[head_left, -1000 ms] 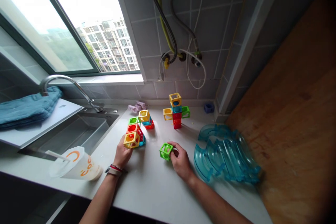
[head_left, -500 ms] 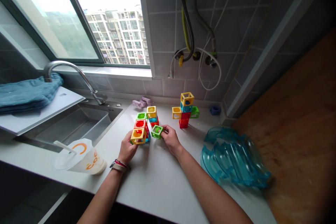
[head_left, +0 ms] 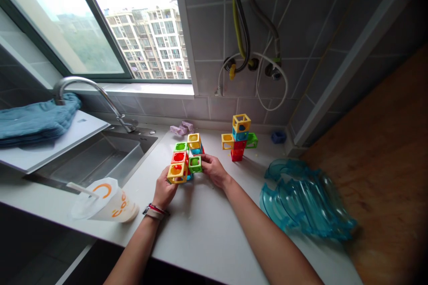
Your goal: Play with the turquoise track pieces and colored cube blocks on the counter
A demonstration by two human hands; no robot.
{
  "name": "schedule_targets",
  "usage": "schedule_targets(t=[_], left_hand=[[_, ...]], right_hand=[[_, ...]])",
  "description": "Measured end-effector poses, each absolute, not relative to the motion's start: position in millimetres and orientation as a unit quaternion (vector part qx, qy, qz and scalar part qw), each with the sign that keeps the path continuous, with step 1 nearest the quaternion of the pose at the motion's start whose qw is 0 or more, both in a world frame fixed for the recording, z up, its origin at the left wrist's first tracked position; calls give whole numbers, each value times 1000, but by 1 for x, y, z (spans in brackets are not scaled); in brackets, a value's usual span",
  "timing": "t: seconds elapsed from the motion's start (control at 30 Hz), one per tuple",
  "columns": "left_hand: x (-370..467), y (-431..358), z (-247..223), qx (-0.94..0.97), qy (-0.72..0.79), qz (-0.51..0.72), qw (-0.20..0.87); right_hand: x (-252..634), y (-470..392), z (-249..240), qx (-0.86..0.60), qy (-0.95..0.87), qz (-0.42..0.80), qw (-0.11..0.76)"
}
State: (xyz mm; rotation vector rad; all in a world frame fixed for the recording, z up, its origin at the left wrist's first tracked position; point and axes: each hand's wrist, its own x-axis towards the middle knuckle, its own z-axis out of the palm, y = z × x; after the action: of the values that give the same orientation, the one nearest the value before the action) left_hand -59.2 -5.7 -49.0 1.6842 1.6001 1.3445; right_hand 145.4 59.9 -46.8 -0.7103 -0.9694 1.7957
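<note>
My left hand [head_left: 165, 190] is closed around the near yellow cube block [head_left: 177, 173] of a joined structure on the counter. A red cube block [head_left: 179, 157], a green one [head_left: 181, 147] and a taller yellow-topped stack [head_left: 194, 142] belong to that cluster. Between the fingertips of my right hand [head_left: 215, 170] is a green cube block [head_left: 195, 164], held against the right side of the structure. Whether it is locked on, I cannot tell. Behind my right hand stands a separate tower [head_left: 238, 142] of red, blue and yellow blocks with side pieces.
A drink cup with a straw [head_left: 106, 200] stands at the left, beside the sink [head_left: 83, 160]. Blue translucent curved pieces [head_left: 304, 200] lie at the right. Lilac pieces [head_left: 182, 128] and a dark blue block [head_left: 278, 137] are near the wall. A faucet [head_left: 96, 93] arches over the sink.
My right hand has moved left with the green block, turning it more upright and bringing it against the structure. My left hand keeps its hold. The view has shifted slightly.
</note>
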Motion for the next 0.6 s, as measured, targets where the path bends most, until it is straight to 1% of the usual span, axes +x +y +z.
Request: schedule_targets(t=[0.2,0.27,0.43,0.6], left_hand=[[-61,-5,-52,628,577,476,213],[-61,-5,-53,632,577,473,209],[-62,-4,-57,639,574,470,204],[-62,-5,-58,645,563,475,203]], right_hand=[[149,60,-54,-323,-400,708,484],[148,63,-61,-361,-398,674,508],[142,80,-81,-473,-415,541,559],[137,105,-81,-480,-488,473,556]])
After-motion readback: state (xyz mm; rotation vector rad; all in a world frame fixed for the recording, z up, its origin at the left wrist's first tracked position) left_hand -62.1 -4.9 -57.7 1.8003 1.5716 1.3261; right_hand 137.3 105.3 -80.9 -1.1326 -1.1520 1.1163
